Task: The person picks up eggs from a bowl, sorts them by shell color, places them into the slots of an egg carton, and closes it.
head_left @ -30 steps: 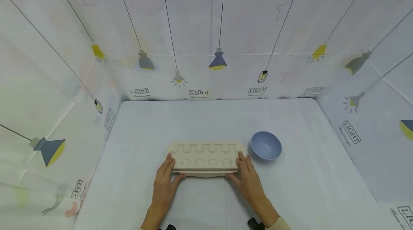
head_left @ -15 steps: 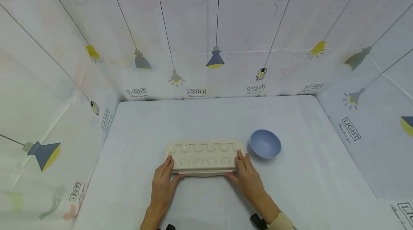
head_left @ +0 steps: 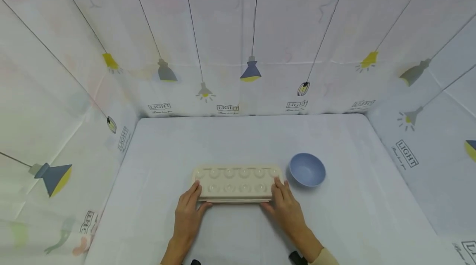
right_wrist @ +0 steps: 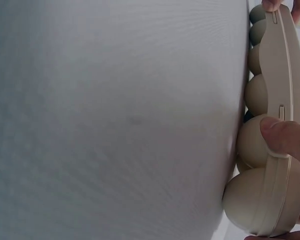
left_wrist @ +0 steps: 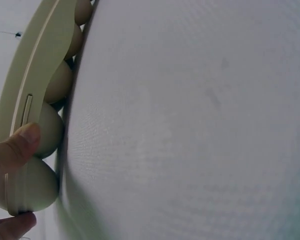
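Note:
A long cream plastic egg box (head_left: 237, 192), with round bumps over its top, lies on the white table in the head view. My left hand (head_left: 187, 217) grips its left end, fingers on the side and thumb at the front edge. At the opposite end my right hand (head_left: 288, 211) holds it the same way. The left wrist view shows my left thumb (left_wrist: 25, 142) pressed on the front rim beside a narrow slot, above rounded cups (left_wrist: 51, 130). In the right wrist view, my right thumb (right_wrist: 282, 135) presses near a matching slot. What the box contains is hidden.
A blue bowl (head_left: 307, 170) stands just right of the egg box, close to my right fingers. White cloth walls printed with hanging lamps (head_left: 251, 71) rise behind the table (head_left: 178, 141) and at both sides.
The strip below the egg box's front edge looks thinner than a second ago. Both hands keep their places on the box. The head view has shifted slightly.

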Demonstrator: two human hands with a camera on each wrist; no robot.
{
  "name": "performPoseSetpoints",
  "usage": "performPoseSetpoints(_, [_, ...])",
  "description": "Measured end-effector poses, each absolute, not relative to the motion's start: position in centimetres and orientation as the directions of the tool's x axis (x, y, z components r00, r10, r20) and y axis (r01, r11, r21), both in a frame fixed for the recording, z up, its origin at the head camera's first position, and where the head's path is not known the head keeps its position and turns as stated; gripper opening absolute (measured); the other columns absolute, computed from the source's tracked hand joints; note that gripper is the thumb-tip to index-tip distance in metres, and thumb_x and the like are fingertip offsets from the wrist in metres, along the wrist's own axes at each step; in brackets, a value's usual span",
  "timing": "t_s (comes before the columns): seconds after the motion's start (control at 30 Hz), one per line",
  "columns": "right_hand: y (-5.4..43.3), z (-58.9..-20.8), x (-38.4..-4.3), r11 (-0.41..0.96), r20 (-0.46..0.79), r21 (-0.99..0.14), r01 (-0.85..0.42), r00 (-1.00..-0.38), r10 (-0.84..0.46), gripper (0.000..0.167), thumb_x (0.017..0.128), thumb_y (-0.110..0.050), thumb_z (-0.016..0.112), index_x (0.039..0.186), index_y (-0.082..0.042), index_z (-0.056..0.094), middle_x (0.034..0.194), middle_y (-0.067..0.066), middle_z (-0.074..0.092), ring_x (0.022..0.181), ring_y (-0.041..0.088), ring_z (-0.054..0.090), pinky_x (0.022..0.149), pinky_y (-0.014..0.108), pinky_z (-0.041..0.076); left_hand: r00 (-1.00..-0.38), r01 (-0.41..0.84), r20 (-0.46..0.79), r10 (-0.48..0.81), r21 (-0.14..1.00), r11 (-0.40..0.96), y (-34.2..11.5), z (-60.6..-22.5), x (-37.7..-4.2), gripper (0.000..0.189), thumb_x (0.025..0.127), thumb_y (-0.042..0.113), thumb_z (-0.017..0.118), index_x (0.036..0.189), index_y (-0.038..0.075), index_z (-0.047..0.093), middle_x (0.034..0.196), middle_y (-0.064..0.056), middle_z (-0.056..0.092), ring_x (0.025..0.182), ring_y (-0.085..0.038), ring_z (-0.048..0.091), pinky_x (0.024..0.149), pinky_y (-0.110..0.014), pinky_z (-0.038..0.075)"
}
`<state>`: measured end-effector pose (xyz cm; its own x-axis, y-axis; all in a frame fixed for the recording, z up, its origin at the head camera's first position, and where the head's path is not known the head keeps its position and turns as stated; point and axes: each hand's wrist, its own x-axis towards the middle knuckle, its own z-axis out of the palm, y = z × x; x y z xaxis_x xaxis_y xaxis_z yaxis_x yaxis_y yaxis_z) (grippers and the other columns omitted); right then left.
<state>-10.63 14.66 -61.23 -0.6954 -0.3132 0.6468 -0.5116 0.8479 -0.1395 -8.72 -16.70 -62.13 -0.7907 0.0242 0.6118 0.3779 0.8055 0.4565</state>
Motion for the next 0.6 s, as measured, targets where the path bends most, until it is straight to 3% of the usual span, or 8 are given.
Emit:
performPoseSetpoints(0.13, [14.6,-61.3,-11.1,0.847,0.632,-0.170,-0.504,-0.715,-0.299,0.077,0.055,-0.033,0.097,0.108,0.009,0.060,0.120,0.031,0.064,0.107,0.049,0.066,0.090,0.049,0.060,-0.787,0.381,0.616,0.034,0.441,0.813,-16.7,-62.0,-9.2,0.071,0.061,0.017,0.093,0.122,-0.005,0.066,0.133,-0.017,0.064,0.115,-0.034,0.065,0.100,-0.031,0.053])
performPoseSetpoints(0.33, [14.4,-61.4,-11.4,0.853,0.597,-0.190,-0.486,-0.747,-0.292,0.078,0.058,-0.036,0.096,0.112,0.008,0.061,0.125,0.029,0.063,0.107,0.053,0.065,0.085,0.047,0.061,-0.783,0.372,0.621,0.030,0.430,0.823,-16.9,-62.4,-9.3,0.073,0.058,0.015,0.094,0.121,-0.007,0.065,0.133,-0.019,0.064,0.116,-0.036,0.065,0.101,-0.037,0.053])
performPoseSetpoints(0.47, [14.6,-61.7,-10.8,0.860,0.573,-0.204,-0.468,-0.769,-0.283,0.077,0.061,-0.036,0.095,0.115,0.007,0.060,0.129,0.028,0.062,0.108,0.054,0.064,0.082,0.048,0.062,-0.815,0.330,0.578,0.029,0.422,0.845,-16.7,-62.5,-8.7,0.074,0.062,0.020,0.094,0.125,-0.005,0.065,0.137,-0.018,0.062,0.117,-0.040,0.065,0.099,-0.044,0.055])
performPoseSetpoints(0.6, [14.9,-61.9,-10.0,0.880,0.535,-0.196,-0.432,-0.800,-0.273,0.075,0.068,-0.039,0.091,0.120,0.005,0.061,0.135,0.025,0.061,0.110,0.053,0.064,0.080,0.050,0.062,-0.875,0.250,0.483,0.026,0.405,0.879,-16.5,-62.0,-8.0,0.074,0.069,0.035,0.091,0.129,0.000,0.064,0.141,-0.014,0.060,0.119,-0.050,0.061,0.093,-0.055,0.057])
